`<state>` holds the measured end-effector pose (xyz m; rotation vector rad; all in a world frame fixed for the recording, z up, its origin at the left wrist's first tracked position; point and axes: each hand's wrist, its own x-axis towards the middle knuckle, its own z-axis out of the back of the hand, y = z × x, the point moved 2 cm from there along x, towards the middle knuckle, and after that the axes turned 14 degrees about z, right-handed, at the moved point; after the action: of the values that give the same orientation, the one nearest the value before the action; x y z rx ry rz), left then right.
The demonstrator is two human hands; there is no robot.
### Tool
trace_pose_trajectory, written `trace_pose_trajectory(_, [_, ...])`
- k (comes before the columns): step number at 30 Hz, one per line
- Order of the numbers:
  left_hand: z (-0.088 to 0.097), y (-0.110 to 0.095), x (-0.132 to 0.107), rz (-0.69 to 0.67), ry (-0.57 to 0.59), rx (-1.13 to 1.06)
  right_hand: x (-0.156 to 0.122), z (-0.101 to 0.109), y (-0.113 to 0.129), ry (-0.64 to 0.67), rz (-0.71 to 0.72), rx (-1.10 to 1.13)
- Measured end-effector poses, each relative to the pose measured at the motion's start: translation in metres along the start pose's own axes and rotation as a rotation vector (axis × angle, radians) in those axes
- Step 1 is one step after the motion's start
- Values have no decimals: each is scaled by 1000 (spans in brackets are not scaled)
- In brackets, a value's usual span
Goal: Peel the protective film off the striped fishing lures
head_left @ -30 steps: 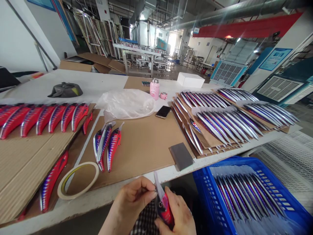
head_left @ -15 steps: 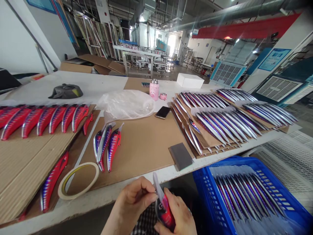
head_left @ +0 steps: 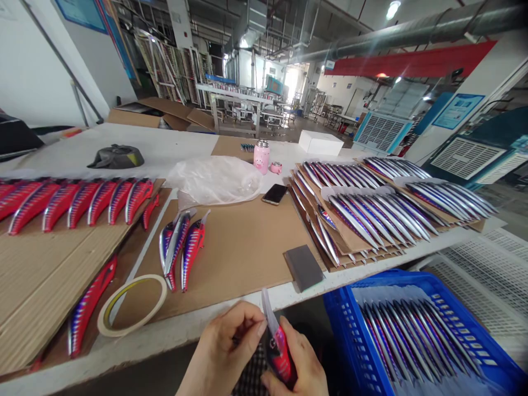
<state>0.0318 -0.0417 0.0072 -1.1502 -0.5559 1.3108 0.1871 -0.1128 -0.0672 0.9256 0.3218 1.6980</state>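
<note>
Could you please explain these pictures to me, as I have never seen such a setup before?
No machine here: a person works with two bare hands, and every picture comes from one camera worn on the head, looking forward and down. The right hand holds a red and dark lure with a translucent lip; the left hand, pinched together beside it, may hold something too small to tell. On the white table are cardboard, more lures, a tape roll, a phone and a pink bottle. A blue basket at right holds lures too.

The red-and-black lure (head_left: 281,357) — glossy, translucent lip (head_left: 269,313) pointing up — sits tilted in the right hand (head_left: 304,360).
</note>
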Motion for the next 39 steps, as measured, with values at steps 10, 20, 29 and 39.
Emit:
trace_pose_trajectory(10, [-1,-4,1,-42,-57,39,-2,1,-8,0,15,23])
trace_pose_trajectory(20, [1,-8,4,-97,-37,46,-4,-1,-12,-4,68,-24])
trace_pose_trajectory(29, [0,-10,6,-42,21,-18,-6,2,-19,79,82,-101])
trace_pose_trajectory(39, [0,1,10,61,71,-115,-1,8,-19,127,92,-100])
